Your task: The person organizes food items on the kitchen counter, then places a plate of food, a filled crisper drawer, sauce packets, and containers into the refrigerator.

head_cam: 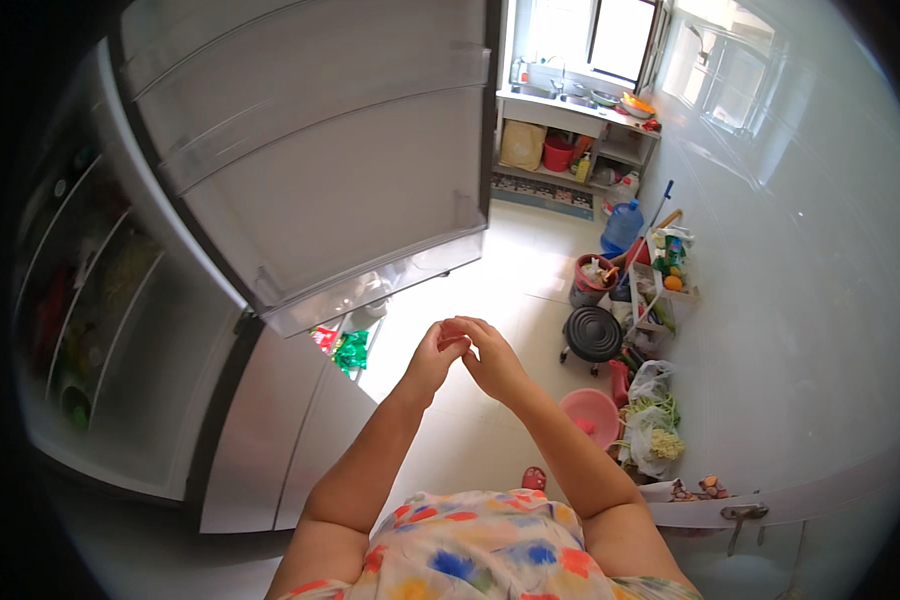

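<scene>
My left hand (433, 358) and my right hand (491, 356) meet in front of me, their fingertips touching and overlapping. Both are loosely curved, with the thumbs apart from the fingers, and I see no object in either. To their left, the refrigerator door (330, 180) stands swung wide, showing its clear, bare door shelves (375, 281). Behind the hinge is the lit refrigerator compartment (142, 367); food on its glass shelves is dim and blurred. Closed lower refrigerator doors (270, 427) lie below it.
Along the right wall stand a black wheeled stool (592, 334), a pink basin (591, 416), bagged vegetables (656, 431), a red bin (592, 279), a storage rack (649, 296) and a blue water jug (622, 225). A sink counter (547, 109) is at the far end. Green packaging (352, 351) lies beyond the refrigerator.
</scene>
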A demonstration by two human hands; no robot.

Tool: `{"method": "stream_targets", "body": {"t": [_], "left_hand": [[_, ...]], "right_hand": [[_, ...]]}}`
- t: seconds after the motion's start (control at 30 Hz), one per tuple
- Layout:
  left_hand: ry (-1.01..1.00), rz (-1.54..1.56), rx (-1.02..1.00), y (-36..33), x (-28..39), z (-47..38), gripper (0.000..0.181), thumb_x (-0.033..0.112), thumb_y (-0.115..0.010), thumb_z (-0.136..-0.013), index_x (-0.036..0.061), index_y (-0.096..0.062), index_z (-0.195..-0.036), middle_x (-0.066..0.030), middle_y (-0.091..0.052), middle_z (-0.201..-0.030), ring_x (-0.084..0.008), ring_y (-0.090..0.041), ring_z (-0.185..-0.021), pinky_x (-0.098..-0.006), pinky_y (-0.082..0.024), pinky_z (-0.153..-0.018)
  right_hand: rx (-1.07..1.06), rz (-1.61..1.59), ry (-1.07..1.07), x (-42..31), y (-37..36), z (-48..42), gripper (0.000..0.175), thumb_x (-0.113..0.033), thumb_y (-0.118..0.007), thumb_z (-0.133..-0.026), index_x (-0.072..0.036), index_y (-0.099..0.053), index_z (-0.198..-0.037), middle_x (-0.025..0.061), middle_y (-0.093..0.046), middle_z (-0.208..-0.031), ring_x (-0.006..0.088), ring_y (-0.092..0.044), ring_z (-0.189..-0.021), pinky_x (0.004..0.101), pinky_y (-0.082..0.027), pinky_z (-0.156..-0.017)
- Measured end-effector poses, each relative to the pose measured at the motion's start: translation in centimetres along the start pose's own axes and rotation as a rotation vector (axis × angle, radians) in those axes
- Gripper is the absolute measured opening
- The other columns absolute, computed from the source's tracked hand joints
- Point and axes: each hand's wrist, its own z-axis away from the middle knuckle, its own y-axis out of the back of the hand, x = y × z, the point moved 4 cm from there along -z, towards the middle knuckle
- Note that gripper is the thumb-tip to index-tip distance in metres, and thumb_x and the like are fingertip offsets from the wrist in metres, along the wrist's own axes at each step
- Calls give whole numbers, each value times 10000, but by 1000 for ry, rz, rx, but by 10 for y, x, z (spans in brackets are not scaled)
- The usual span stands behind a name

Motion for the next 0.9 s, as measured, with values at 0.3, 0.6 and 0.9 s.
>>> {"method": "stream_targets", "body": {"t": [0.3, 0.6, 0.9], "left_hand": [[58, 64, 35, -102, -41, -91, 261, 119, -566, -876, 26, -509, -1113, -61, -566, -1000, -138, -521, -951, -274, -415, -840], [63, 112, 127, -119, -77, -178, 161, 60, -523, -874, 39, -507, -1033, -58, -564, -968, -145, -543, -943, -273, -443, -847], [29, 242, 222, -143, -73, -275, 137, 100, -527, -884, 45, -480, -1000, -48, -539, -939, -128, -514, -878, -267, -441, -766]], "right_hand": [[-95, 57, -16, 94, 106, -16, 427, 69, -536, -744, -45, -547, -1155, 156, -548, -1159, 317, -537, -1068, 365, -446, -895], [-218, 76, -49, 170, 133, -62, 465, 12, -599, -770, -79, -506, -1216, 178, -496, -1227, 344, -505, -1107, 373, -442, -917], [-61, 154, -17, 207, 160, -131, 423, 58, -566, -727, -68, -549, -1131, 200, -529, -1155, 359, -522, -1042, 391, -446, -884]]}}
